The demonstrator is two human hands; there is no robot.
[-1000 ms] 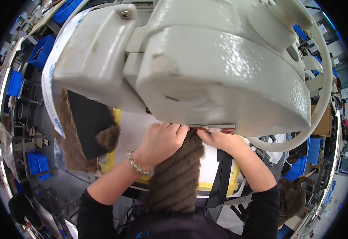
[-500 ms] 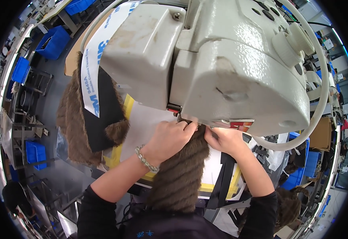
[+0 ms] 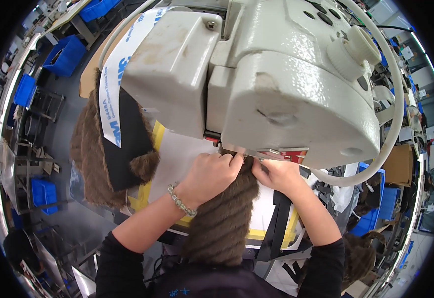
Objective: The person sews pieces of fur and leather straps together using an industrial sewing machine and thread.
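A long strip of brown ribbed faux fur runs from my lap up under the head of a large off-white sewing machine. My left hand is closed on the strip's left side near its far end, fingers bent and pressed together. Opposite it, my right hand pinches the strip's right edge with thumb and forefinger. Both hands sit close to the needle area, which the machine head mostly hides. Beneath them is a white work surface edged with yellow tape.
Left of the machine lies a brown fur piece with a black panel; a white printed ribbon hangs over it. Black straps hang by my right forearm. More fur lies lower right. Blue bins and a cardboard box stand around.
The whole view has shifted a little, so the machine appears slightly further left. Both hands keep their hold on the fur strip, almost in the same place.
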